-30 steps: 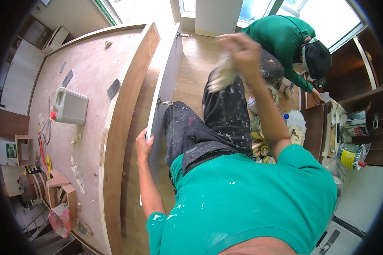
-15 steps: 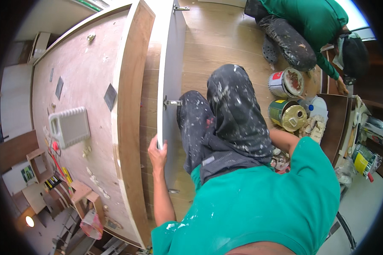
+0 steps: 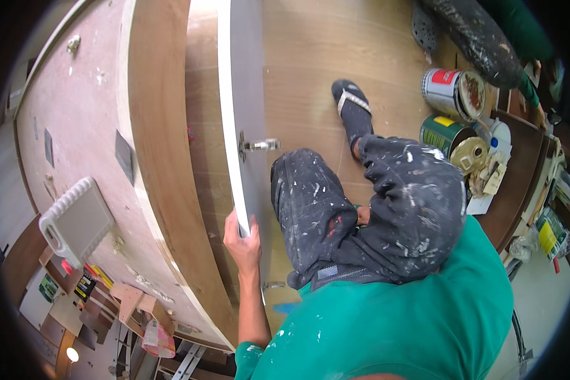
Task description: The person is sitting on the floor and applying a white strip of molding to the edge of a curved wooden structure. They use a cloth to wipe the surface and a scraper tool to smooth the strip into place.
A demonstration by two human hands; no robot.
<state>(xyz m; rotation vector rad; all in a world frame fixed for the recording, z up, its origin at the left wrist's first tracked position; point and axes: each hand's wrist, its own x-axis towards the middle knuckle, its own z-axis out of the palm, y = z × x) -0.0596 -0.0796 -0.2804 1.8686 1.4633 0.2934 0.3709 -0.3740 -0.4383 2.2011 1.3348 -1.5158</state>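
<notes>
A cabinet door panel (image 3: 250, 95) with a white edge and grey face stands on its side, left of my legs. Metal cup hinges (image 3: 259, 145) stick out from its face. My left hand (image 3: 242, 244) is closed around the panel's near upper edge, thumb on the grey face and fingers on the other side. My right arm is hidden behind my thigh. A small patch of skin (image 3: 363, 215) shows between my paint-spotted trouser legs; it may be my right hand, but its fingers cannot be made out.
A large wooden board (image 3: 152, 126) with a raised rim lies left, a grey plastic case (image 3: 79, 218) on it. Paint cans (image 3: 446, 92) and an opened green tin (image 3: 443, 134) stand right on the wood floor (image 3: 316, 57). Another person's leg (image 3: 481, 44) is at the upper right.
My right knee has swung to the right, and my sandalled foot now shows. The view has shifted nearer the panel. My left hand keeps its hold on the panel's edge.
</notes>
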